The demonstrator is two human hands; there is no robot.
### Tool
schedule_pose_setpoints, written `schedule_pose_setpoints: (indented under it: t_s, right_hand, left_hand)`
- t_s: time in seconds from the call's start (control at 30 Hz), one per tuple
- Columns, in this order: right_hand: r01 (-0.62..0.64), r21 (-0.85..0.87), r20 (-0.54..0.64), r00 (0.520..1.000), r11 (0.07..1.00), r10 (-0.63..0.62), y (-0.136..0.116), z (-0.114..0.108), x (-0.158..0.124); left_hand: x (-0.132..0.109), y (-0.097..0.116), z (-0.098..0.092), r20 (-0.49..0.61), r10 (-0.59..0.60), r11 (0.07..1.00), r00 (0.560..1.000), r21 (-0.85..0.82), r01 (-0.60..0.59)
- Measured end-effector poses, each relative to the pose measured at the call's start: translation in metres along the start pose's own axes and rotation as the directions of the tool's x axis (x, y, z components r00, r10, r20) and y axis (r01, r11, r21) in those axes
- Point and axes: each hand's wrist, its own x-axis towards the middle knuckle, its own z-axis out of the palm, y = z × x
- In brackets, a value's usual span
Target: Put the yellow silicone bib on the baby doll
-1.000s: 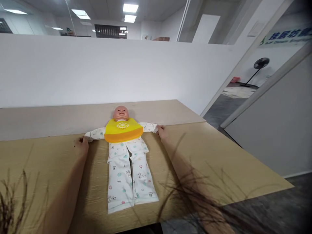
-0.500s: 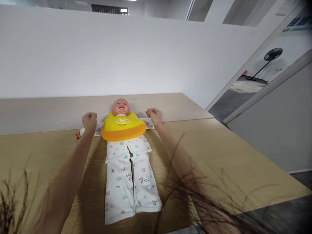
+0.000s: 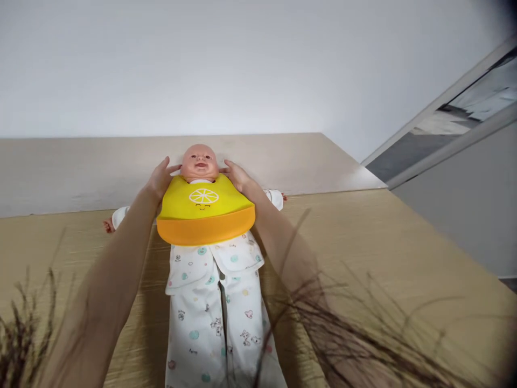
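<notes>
A baby doll (image 3: 198, 160) lies on its back on a wooden table (image 3: 383, 242), head toward the wall. It wears a yellow bib (image 3: 204, 215) with an orange pocket and white printed pyjamas (image 3: 214, 307). My left hand (image 3: 159, 179) rests at the bib's upper left corner beside the doll's head, with its fingers stretched out and the thumb pointing at the cheek. At the bib's upper right corner my right hand (image 3: 237, 175) lies by the doll's neck, fingers extended. The doll's arms are spread sideways under my forearms.
A white partition wall (image 3: 242, 64) stands right behind the table. A paler tabletop (image 3: 81, 167) adjoins at the back. The table's right edge drops to a dark floor beside a grey panel (image 3: 464, 205). Dark hair strands (image 3: 343, 323) hang across the lower view.
Both hands have left the doll's sleeve ends and moved inward to the bib's top corners beside the head. The camera has tilted down and come closer.
</notes>
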Motion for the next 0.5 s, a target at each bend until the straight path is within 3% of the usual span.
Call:
schedule_pose_setpoints:
  t_s: [0.2, 0.4, 0.5]
  right_hand:
    - [0.06, 0.111, 0.059, 0.996, 0.992, -0.066, 0.003, 0.007, -0.011]
    - [0.158, 0.134, -0.006, 0.987, 0.978, -0.159, 0.004, 0.016, -0.036]
    - [0.19, 0.082, -0.044, 0.981, 0.978, -0.187, 0.005, 0.017, -0.038]
  left_hand:
    - [-0.009, -0.014, 0.0, 0.051, 0.083, 0.993, 0.995, -0.085, -0.078]
    - [-0.017, -0.023, 0.002, 0.089, 0.124, 0.985, 0.988, -0.134, -0.111]
    - [-0.009, -0.029, 0.001, 0.102, 0.119, 0.978, 0.988, -0.183, -0.099]
